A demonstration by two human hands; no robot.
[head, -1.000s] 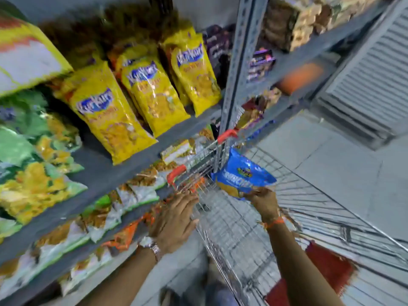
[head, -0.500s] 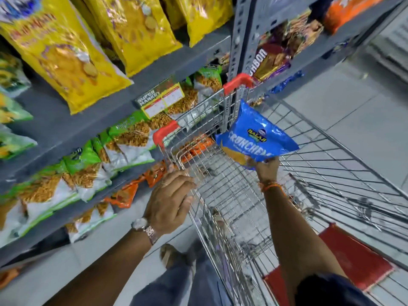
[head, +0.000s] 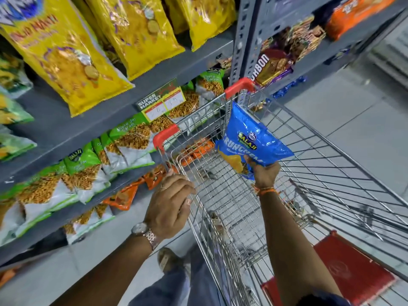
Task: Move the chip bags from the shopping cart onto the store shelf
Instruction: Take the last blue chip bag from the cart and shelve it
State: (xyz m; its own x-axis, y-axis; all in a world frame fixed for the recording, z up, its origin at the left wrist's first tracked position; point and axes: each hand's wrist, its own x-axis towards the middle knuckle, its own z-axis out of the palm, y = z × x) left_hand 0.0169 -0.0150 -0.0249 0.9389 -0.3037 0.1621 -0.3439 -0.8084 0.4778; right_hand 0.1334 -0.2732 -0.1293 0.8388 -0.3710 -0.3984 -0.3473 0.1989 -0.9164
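My right hand (head: 265, 173) grips the bottom corner of a blue chip bag (head: 249, 140) and holds it up inside the wire shopping cart (head: 320, 173), near the cart's far end. My left hand (head: 170, 204) is closed over the cart's left top rim, a watch on its wrist. The grey store shelf (head: 92, 127) runs along the left, with large yellow bags (head: 66, 62) on the upper level and green and white bags (head: 92, 171) on the one below. I see no other chip bags in the cart's basket.
A grey upright post (head: 247, 40) divides the shelving; biscuit packs (head: 276, 65) and an orange pack (head: 355, 14) lie to its right. A price tag (head: 161, 102) hangs on the shelf edge. The cart has red corner guards (head: 239, 87) and a red seat flap (head: 353, 270). My foot (head: 170, 259) stands on grey floor.
The view has tilted down and closer to the cart. My right hand has lifted the blue bag slightly higher; my left hand has stayed on the cart rim.
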